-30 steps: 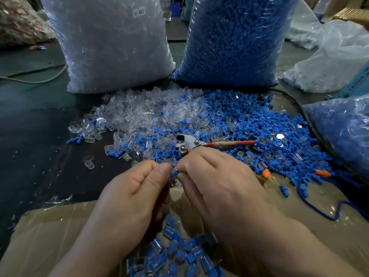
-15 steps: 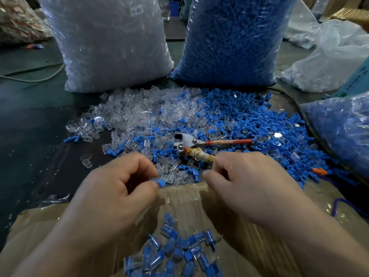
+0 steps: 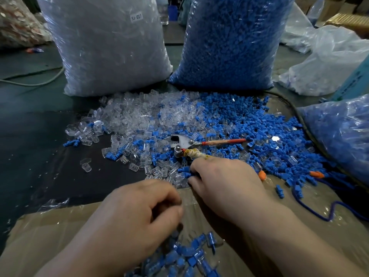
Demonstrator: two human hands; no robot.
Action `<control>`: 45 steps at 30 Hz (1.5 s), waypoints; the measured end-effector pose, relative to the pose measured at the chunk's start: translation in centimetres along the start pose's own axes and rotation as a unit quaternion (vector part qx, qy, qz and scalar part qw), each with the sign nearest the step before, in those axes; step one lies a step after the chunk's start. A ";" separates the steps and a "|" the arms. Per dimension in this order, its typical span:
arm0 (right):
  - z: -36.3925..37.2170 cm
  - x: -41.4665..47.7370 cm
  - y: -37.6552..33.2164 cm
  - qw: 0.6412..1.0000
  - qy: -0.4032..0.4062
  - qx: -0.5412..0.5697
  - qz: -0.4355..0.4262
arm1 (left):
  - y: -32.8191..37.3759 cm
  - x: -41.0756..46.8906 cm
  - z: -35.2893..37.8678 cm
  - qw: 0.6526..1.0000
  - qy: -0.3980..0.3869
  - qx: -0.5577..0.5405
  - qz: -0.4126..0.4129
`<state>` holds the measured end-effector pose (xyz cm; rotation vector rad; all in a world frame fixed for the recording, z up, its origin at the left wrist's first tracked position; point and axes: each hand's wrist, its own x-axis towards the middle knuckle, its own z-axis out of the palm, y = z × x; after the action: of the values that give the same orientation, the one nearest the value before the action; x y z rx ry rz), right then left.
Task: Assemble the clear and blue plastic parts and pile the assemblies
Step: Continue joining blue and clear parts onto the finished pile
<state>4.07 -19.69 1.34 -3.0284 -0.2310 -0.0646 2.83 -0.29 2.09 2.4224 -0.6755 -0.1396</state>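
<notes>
A dark counter (image 3: 40,156) carries cardboard (image 3: 50,226) along the bottom of the frame. On it, bottom centre, lies the pile of assemblies (image 3: 191,258). The left hand (image 3: 135,218) hovers just above, fingers curled against the thumb; whether they hold a piece I cannot tell. At centre the right hand (image 3: 227,182) dips bent fingers into the loose clear parts (image 3: 135,114) and blue parts (image 3: 249,124), with any grip hidden. It looks like fetching: the next move needs one of each, pressed together.
</notes>
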 end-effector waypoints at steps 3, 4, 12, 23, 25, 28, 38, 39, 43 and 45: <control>0.1 0.0 0.1 1.000 -0.001 0.014 0.002 | -0.5 0.3 0.6 0.994 0.091 0.009 -0.058; 0.0 0.0 0.3 1.000 -0.003 0.018 0.003 | -0.7 0.5 0.8 0.991 0.112 0.013 -0.075; -1.3 -1.3 -0.1 0.983 0.026 0.181 0.023 | -0.2 0.8 1.0 0.980 0.155 0.069 -0.100; 0.0 -0.9 -2.0 0.928 0.031 0.371 0.021 | -0.3 1.7 1.6 0.985 0.100 0.128 -0.062; 0.1 -0.9 -2.0 0.916 0.023 0.400 0.013 | -0.5 1.8 1.6 0.985 0.112 0.110 -0.068; 0.2 -0.9 -2.1 0.909 0.012 0.417 0.006 | -0.4 1.8 1.5 0.985 0.117 0.101 -0.075; 0.1 -0.8 -1.8 0.912 0.079 0.403 0.000 | -0.6 1.8 1.6 0.959 0.231 -0.034 -0.161; 0.2 -0.8 -1.8 0.909 0.069 0.412 0.005 | -0.6 1.8 1.6 0.957 0.233 -0.048 -0.167; 0.1 -0.8 -1.9 0.870 0.024 0.492 0.026 | -0.3 1.9 1.6 0.933 0.248 -0.172 -0.197; -0.1 -0.9 -1.9 0.830 0.007 0.556 0.040 | -0.3 2.0 1.5 0.911 0.242 -0.259 -0.211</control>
<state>2.91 -17.98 1.63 -1.8579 -0.0808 0.0453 4.32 -1.91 0.85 1.9305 0.1127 0.0997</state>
